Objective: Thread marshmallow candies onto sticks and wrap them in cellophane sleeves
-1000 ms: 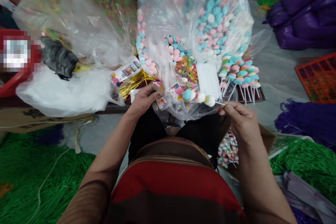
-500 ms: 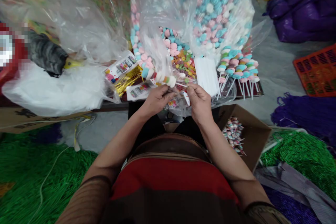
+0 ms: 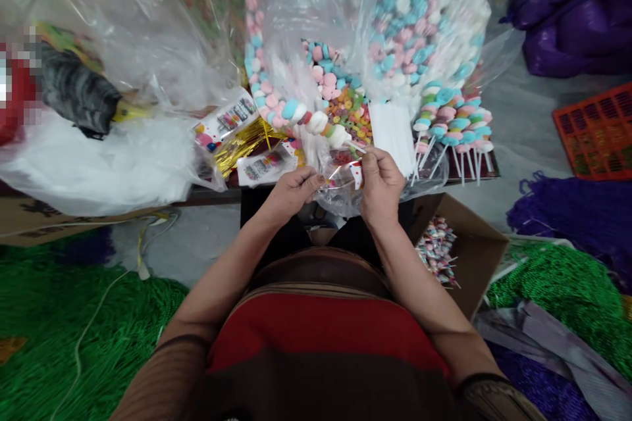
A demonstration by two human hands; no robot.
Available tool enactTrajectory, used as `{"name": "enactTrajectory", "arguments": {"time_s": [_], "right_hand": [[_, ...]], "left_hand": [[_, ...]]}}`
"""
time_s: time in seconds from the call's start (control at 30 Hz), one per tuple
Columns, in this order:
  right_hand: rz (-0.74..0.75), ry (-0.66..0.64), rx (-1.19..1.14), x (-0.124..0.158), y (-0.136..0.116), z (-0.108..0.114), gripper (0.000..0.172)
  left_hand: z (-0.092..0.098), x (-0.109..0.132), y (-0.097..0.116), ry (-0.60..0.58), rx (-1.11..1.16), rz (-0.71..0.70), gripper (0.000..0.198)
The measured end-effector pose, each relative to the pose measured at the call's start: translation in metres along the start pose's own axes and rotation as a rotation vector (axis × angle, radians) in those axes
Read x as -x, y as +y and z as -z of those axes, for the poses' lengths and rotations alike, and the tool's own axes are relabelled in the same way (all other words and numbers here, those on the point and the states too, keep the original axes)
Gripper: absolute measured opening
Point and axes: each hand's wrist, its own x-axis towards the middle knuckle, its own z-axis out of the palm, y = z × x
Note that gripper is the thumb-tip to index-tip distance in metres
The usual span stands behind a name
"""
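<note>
My right hand (image 3: 381,184) is closed around the white stick of a marshmallow-and-gummy candy skewer (image 3: 318,123), whose candies point up and left. Between my hands stretches a clear printed plastic bag (image 3: 340,175) with red dots. My left hand (image 3: 292,193) pinches the bag's left side, and my right fingers also rest against its right end. Beyond them lie ring gummies (image 3: 348,112) and pink and blue marshmallows (image 3: 324,82) in an opened plastic bag. White sticks (image 3: 392,138) lie in a stack right of the gummies.
Finished candy skewers (image 3: 451,118) lie at the table's right end. Gold twist ties (image 3: 245,148) and printed bags (image 3: 266,166) are on the left, near white plastic (image 3: 103,171). A cardboard box (image 3: 474,256) of wrapped candies stands by my right arm. An orange crate (image 3: 597,131) sits farther right.
The skewer has shifted slightly up and right and away from my left hand. My left hand has dropped a little lower, and the clear bag now spreads between both hands.
</note>
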Motion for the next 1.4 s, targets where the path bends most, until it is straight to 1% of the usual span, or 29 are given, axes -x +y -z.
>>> {"name": "enactTrajectory", "arguments": {"time_s": [0.07,0.13,0.2,0.27,0.33,0.4,0.47,0.5,0.57,0.63,0.67,0.77,0.83,0.97,1.1,1.2,1.3,1.37,1.4], "right_hand": [[-0.017,-0.017,-0.012,0.001,0.002,0.001,0.026],[-0.036,-0.006,0.006,0.0,0.003,0.001,0.03],[-0.046,0.02,0.021,0.0,0.005,-0.001,0.032],[-0.049,0.043,0.014,0.0,0.005,-0.003,0.033],[-0.045,0.069,-0.001,-0.001,0.006,-0.006,0.033],[-0.041,0.096,0.0,-0.002,0.006,-0.007,0.033],[-0.041,0.109,0.02,-0.004,0.006,-0.008,0.033],[-0.04,0.111,0.029,-0.005,0.006,-0.008,0.033],[-0.032,0.112,0.037,-0.006,0.006,-0.008,0.033],[-0.024,0.107,0.04,-0.008,0.006,-0.007,0.034],[-0.023,0.104,0.041,-0.008,0.006,-0.006,0.033],[-0.026,0.106,0.042,-0.009,0.008,-0.005,0.032],[-0.034,0.111,0.047,-0.009,0.009,-0.004,0.032],[-0.053,0.091,0.026,-0.007,0.01,-0.005,0.034],[0.0,0.077,0.066,-0.004,0.007,-0.009,0.034],[0.018,0.065,0.1,-0.005,0.008,-0.011,0.033],[-0.008,0.063,0.073,-0.006,0.007,-0.01,0.032],[-0.016,0.063,0.059,-0.006,0.005,-0.01,0.032],[-0.016,0.059,0.059,-0.006,0.004,-0.01,0.032]], "left_hand": [[0.002,-0.001,0.005,-0.003,-0.175,-0.091,0.059],[0.002,-0.002,0.009,0.006,-0.233,-0.141,0.056],[-0.002,-0.002,0.01,0.005,-0.15,-0.101,0.052],[-0.008,-0.003,0.006,0.02,-0.007,-0.008,0.049],[-0.016,-0.003,0.002,0.105,0.125,0.05,0.049],[-0.023,-0.002,-0.001,0.207,0.249,0.072,0.051],[-0.028,-0.002,0.0,0.242,0.36,0.104,0.056],[-0.03,-0.001,0.002,0.224,0.4,0.128,0.058],[-0.031,-0.001,0.006,0.151,0.435,0.171,0.061],[-0.029,-0.001,0.008,0.091,0.417,0.194,0.062],[-0.028,-0.001,0.008,0.085,0.402,0.195,0.061],[-0.024,-0.002,0.003,0.148,0.363,0.168,0.056],[-0.023,-0.003,-0.001,0.183,0.349,0.14,0.056],[-0.025,-0.002,-0.005,0.203,0.273,0.08,0.056],[-0.028,0.0,-0.003,0.216,0.155,0.028,0.055],[-0.028,0.002,-0.001,0.229,0.127,0.01,0.055],[-0.027,0.003,0.002,0.196,0.209,0.056,0.054],[-0.027,0.003,0.004,0.125,0.316,0.115,0.057],[-0.027,0.003,0.006,0.089,0.362,0.139,0.061]]}}
